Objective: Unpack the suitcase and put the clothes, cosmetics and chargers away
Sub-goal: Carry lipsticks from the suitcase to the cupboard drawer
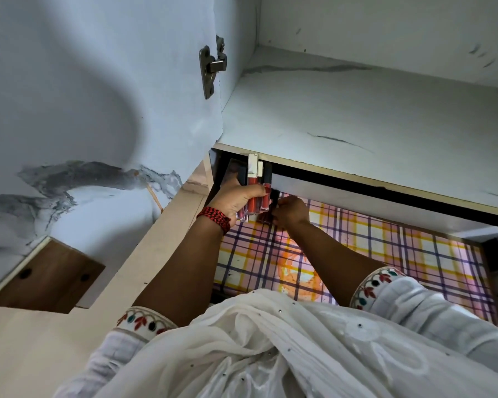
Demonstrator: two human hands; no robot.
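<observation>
Curled fingers (pixel 255 193) of the left hand (pixel 236 202) grip a bundle of red lip gloss tubes (pixel 252 182) with pale caps, a dark compact (pixel 236 171) pressed behind them. The right hand (pixel 293 209) pinches a small dark item just beside the bundle; I cannot tell what it is. Both hover over the far left corner of the open drawer (pixel 357 193), above its checked liner (pixel 385 248) and under the edge of the white shelf (pixel 357 110). Bunching them in one hand probably lets the other pick pieces off singly for that corner. No brand or writing is legible.
</observation>
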